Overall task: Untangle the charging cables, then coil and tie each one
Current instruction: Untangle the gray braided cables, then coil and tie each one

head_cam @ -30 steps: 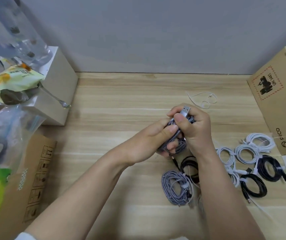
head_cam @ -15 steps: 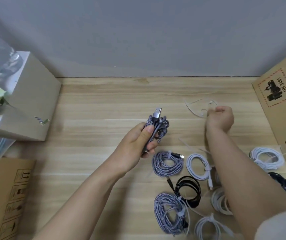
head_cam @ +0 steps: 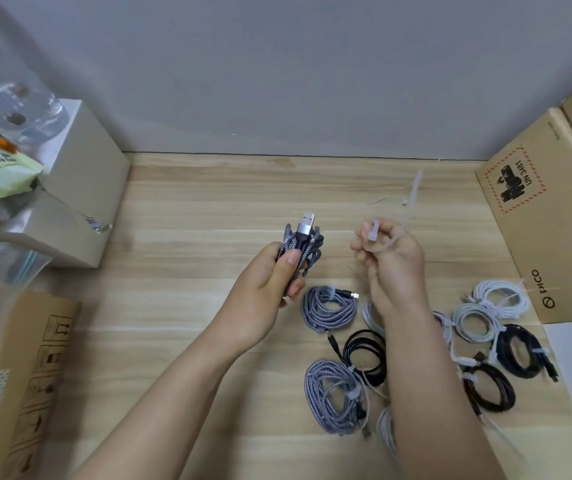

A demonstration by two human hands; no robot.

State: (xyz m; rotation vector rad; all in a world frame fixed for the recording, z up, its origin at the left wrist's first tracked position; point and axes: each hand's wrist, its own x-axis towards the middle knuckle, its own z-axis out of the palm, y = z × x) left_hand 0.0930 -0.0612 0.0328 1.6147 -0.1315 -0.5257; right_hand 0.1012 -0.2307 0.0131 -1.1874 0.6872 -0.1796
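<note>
My left hand point(head_cam: 270, 282) grips a coiled grey braided cable point(head_cam: 300, 249) above the table, its silver USB plug sticking up. To its right, my right hand point(head_cam: 390, 258) pinches a translucent white zip tie point(head_cam: 374, 233); the tie's tail blurs up toward the far side. Tied coils lie on the table below: two grey braided coils point(head_cam: 327, 308) point(head_cam: 333, 396), a black coil point(head_cam: 364, 355), and several white coils point(head_cam: 474, 322) and black coils point(head_cam: 519, 351) to the right, partly hidden by my right forearm.
A brown cardboard box point(head_cam: 547, 216) stands at the right edge. Two pale boxes point(head_cam: 80, 188) topped with plastic bags sit at the left, another cardboard box point(head_cam: 18, 382) nearer me. A grey wall closes the far side.
My hands separated: the left kept the grey coil, and the right reached out to the loose ties, picked one up and brought it back toward the coil.
</note>
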